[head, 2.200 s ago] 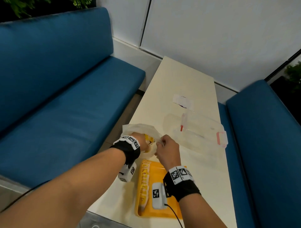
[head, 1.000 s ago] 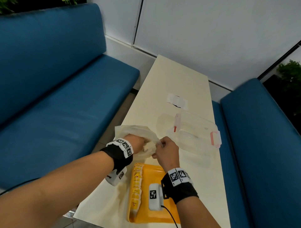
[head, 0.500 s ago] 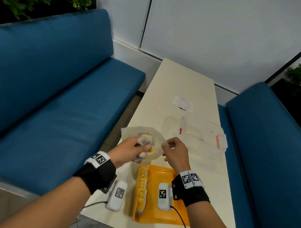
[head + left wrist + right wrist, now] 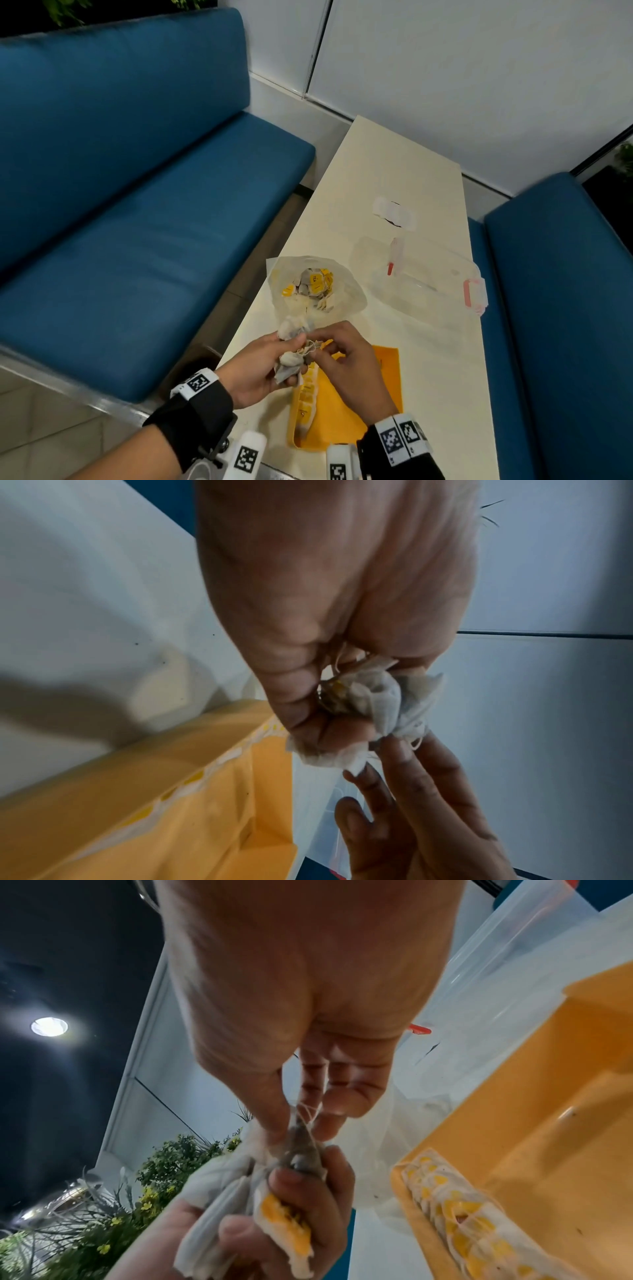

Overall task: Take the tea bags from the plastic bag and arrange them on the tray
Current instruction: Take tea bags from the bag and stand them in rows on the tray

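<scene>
My left hand point(image 4: 270, 363) grips a bunch of white tea bags point(image 4: 289, 365) with yellow tags, raised above the near end of the orange tray point(image 4: 376, 387). My right hand point(image 4: 337, 349) pinches the strings of that bunch point(image 4: 304, 1123) between thumb and fingers. The same bunch of tea bags point(image 4: 373, 704) sits crumpled in the left fist, and the bags point(image 4: 240, 1199) fan out of it in the right wrist view. The clear plastic bag point(image 4: 315, 291) lies open on the table beyond the hands with more tea bags inside. A row of tea bags point(image 4: 305, 401) lines the tray's left side.
A clear plastic container point(image 4: 424, 277) with red clips lies to the right of the bag. A white torn wrapper point(image 4: 394, 214) lies farther up the cream table point(image 4: 394, 164). Blue benches point(image 4: 137, 212) flank the table on both sides.
My left hand has come out of the plastic bag with a bunch of tea bags and moved back over the tray. My right hand let go of the bag and took the strings.
</scene>
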